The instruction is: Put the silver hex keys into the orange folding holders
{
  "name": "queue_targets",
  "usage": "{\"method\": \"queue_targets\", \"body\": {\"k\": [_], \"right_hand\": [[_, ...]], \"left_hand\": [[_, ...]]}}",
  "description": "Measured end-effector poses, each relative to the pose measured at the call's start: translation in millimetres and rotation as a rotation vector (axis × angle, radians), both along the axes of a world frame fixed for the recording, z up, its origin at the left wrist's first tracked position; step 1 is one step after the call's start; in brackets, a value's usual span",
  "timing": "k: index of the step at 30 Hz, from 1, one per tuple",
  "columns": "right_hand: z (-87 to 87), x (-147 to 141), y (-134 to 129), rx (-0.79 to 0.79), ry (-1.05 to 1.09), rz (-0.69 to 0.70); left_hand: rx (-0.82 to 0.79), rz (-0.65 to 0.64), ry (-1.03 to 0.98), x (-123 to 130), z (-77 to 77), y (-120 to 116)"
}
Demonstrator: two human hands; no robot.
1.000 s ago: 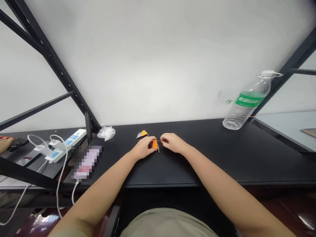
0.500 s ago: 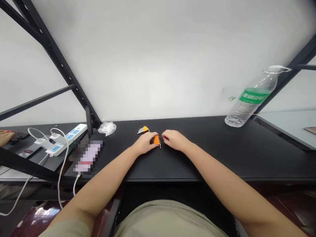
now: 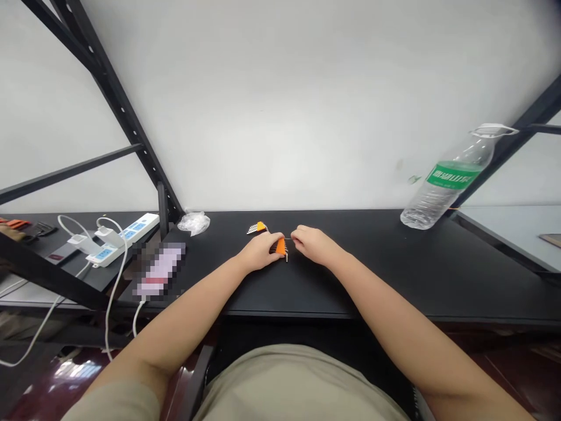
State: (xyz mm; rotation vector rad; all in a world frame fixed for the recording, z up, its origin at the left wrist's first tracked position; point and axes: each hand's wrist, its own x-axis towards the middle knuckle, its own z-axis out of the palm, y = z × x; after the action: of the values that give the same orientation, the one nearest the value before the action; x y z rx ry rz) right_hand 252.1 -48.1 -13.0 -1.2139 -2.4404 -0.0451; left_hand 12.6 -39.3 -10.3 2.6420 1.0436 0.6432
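Observation:
My left hand point(image 3: 262, 251) grips an orange holder point(image 3: 281, 246) between thumb and fingers, low over the black table. Several small metal hex keys sit in the holder, and one bent end sticks out at its lower right. Just to the right, my right hand point(image 3: 312, 242) is closed in a pinch on a thin metal key point(image 3: 288, 238) that spans the small gap to the holder. A second orange holder point(image 3: 261, 226) with several metal keys lies on the table just beyond my left hand.
On the black table point(image 3: 394, 275), a crumpled clear plastic bag point(image 3: 193, 223) and a phone point(image 3: 160, 270) with a white cable are at the left. A white power strip point(image 3: 125, 240) with plugs lies farther left. A large clear bottle point(image 3: 447, 181) stands at the right, near a black frame.
The camera view has shifted slightly. My right hand has drawn a little away from the orange holder, and more of the thin key shows between them. My left hand keeps its grip.

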Motion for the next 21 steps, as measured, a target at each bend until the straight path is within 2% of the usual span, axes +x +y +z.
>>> {"method": "queue_targets", "body": {"k": [8, 14, 21], "right_hand": [[0.8, -0.5, -1.5, -0.039, 0.046, 0.045], [-3.5, 0.3, 2.0, -0.032, 0.049, 0.054], [-0.6, -1.9, -2.7, -0.040, 0.084, 0.030]], "left_hand": [[-0.041, 0.005, -0.025, -0.7, 0.9, 0.0], [-0.015, -0.016, 0.004, -2.8, 2.2, -0.8], [0.020, -0.020, 0.032, -4.4, 1.6, 1.7]]}}
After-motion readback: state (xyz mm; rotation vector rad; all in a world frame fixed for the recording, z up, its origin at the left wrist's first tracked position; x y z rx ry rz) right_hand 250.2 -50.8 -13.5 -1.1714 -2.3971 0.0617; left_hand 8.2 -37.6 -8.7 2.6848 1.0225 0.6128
